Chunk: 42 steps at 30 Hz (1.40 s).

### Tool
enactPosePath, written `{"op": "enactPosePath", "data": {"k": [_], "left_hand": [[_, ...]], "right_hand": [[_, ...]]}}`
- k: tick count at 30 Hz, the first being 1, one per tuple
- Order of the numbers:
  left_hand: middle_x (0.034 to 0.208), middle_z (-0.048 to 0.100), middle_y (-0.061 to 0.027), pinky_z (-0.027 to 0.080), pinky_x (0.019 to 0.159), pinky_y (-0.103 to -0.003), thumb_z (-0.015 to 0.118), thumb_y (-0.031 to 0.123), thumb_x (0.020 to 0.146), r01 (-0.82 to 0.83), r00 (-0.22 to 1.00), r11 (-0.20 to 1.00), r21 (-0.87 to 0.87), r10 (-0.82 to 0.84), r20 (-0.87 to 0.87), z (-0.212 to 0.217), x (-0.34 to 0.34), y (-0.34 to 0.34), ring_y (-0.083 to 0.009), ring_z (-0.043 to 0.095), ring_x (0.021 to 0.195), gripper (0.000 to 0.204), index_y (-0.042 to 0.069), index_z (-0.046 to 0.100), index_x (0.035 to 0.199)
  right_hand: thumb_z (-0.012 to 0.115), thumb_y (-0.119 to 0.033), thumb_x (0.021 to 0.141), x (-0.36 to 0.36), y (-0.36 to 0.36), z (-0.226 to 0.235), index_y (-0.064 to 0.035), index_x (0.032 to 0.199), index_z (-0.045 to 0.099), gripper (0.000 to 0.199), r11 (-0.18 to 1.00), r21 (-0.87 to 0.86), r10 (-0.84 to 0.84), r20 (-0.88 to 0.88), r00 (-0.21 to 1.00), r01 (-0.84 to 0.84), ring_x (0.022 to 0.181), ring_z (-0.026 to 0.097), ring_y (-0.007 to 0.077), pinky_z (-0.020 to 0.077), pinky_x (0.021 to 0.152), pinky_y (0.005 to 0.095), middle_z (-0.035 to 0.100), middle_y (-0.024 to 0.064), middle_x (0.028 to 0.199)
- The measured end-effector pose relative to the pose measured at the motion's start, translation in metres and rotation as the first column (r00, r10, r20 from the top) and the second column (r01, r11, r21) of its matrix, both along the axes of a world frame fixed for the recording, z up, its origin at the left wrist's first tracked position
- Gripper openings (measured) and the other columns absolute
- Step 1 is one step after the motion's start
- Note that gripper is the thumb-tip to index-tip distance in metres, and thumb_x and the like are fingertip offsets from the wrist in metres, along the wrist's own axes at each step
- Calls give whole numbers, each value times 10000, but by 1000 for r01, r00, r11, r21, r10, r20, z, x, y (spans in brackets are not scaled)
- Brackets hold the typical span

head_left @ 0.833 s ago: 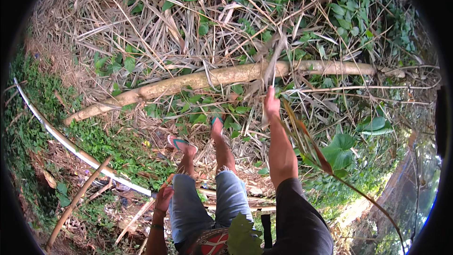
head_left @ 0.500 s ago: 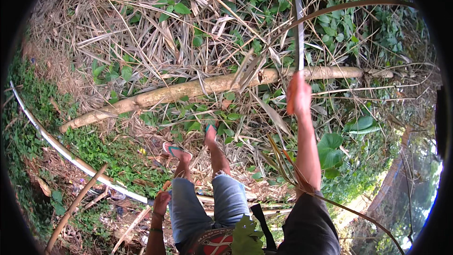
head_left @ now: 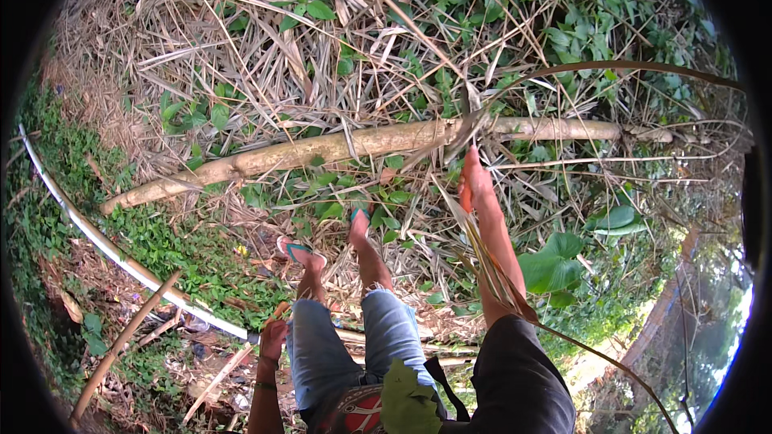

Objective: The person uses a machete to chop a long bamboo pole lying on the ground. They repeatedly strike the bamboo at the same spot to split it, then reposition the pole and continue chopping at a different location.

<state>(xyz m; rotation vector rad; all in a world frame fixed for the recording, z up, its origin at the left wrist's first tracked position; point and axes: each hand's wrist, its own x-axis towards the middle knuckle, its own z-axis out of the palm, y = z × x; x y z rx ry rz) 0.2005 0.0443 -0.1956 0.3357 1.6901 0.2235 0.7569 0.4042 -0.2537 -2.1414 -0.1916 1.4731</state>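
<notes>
My right hand [head_left: 478, 185] is closed around the orange handle of a machete, at the near side of a pale bamboo pole [head_left: 310, 149]. The machete's blade [head_left: 466, 108] looks foreshortened and lies across the pole, partly hidden by dry leaves and smeared by motion. Around the blade, the pole's surface looks roughed up. My left hand [head_left: 273, 339] hangs beside my left thigh, fingers apart and loosely bent, with nothing visible in it. Next to it in view is the dark end of a long silvery pole [head_left: 121, 257]; whether they touch I cannot tell.
Dry bamboo leaves [head_left: 265, 40] and thin stalks cover the ground beyond the pole. A brown arched stem [head_left: 627, 66] crosses at right, and a dry leafy stalk [head_left: 490, 261] passes over my right forearm. A brown stick [head_left: 121, 345] leans at lower left. My sandalled feet [head_left: 301, 253] stand close behind the pole.
My right hand has come down and left, bringing the machete blade from upright beyond the pole to low against it. The arched stem has dropped. My left hand has barely moved.
</notes>
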Motion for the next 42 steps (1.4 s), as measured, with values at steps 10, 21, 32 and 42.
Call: {"op": "enactPosePath", "data": {"k": [10, 21, 32, 42], "left_hand": [[974, 681, -56, 492, 671, -274, 681, 252, 890, -4, 1000, 1000, -28, 4, -4, -21, 16, -11, -148, 651, 863, 308, 71, 600, 1126], [1015, 658, -47, 503, 711, -309, 666, 280, 877, -26, 999, 999, 32, 27, -33, -24, 1, -31, -158, 650, 913, 335, 82, 604, 1140], [1005, 671, -55, 491, 747, -290, 648, 214, 914, 35, 998, 997, 74, -38, 46, -8, 34, 39, -150, 641, 917, 299, 40, 580, 1149], [1025, 666, -67, 510, 715, -317, 659, 256, 874, 59, 997, 982, 179, -68, 42, -43, -2, -32, -181, 658, 923, 318, 76, 597, 1128]], "right_hand": [[402, -531, 987, -20, 104, 122, -42, 760, 527, 553, 452, 836, -216, 440, 872, -310, 382, 451, 125, 342, 337, 265, 478, 22, 524], [457, -658, 919, -18, 31, 83, -152, 657, 475, 570, 942, 146, 236, 350, 907, -302, 409, 405, 85, 354, 367, 283, 428, -29, 518], [423, -632, 944, 4, -16, -58, -97, 645, 487, 616, 948, 222, 91, 503, 860, -230, 442, 484, 160, 401, 412, 316, 505, 44, 532], [382, -644, 956, 9, 104, 173, -130, 669, 520, 604, 811, 439, 185, 435, 881, -387, 438, 456, 84, 384, 399, 271, 475, -20, 531]]}}
